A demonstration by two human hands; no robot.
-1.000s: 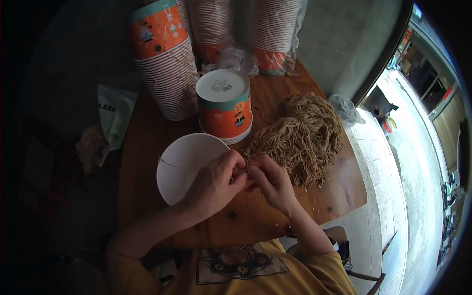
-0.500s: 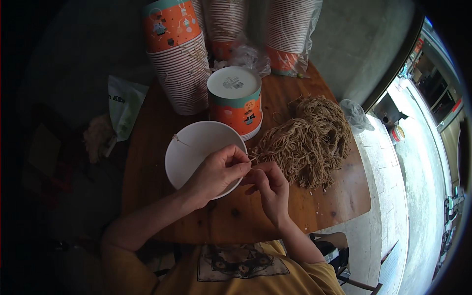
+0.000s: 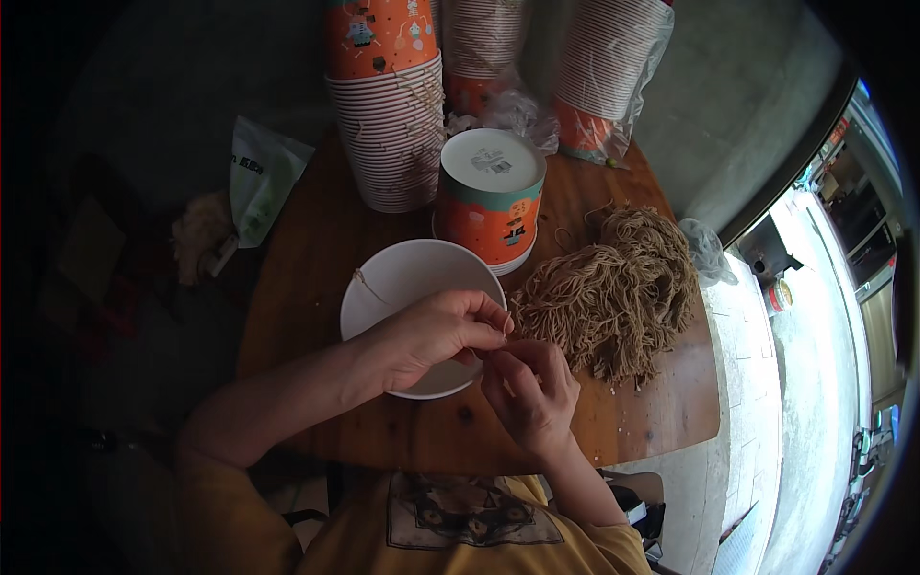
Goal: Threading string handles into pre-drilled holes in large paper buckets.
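At table's near edge, over white bowl [image 3: 402, 287]: left hand [image 3: 431, 335] and right hand [image 3: 527, 388] meeting fingertip to fingertip. Thin tan string [image 3: 499, 353] pinched between them, only a short bit visible; thread-fine, same colour as the pile further right. Left hand: thumb and forefinger closed narrow on string, remaining fingers curled, knuckles up, covering bowl's near rim. Right hand: fingers bent inward, tips pressed on same string just beside left thumb; palm side hidden, so exact finger count on string not readable. Bowl: white paper, round, open side up, resting on brown wooden table [image 3: 316, 240]; one short string end lying over its far-left rim. Right of hands, near but apart: string pile [image 3: 613, 292], loose tangled heap of tan strands, frayed ends pointing toward near edge. Behind bowl, touching or just beside its far rim: inverted orange cup [image 3: 491, 196], white base up. Further back: cup stacks [image 3: 388, 105], orange with ribbed white rims, some in clear plastic sleeves. Far left, off table edge: green-and-white bag [image 3: 259, 182].
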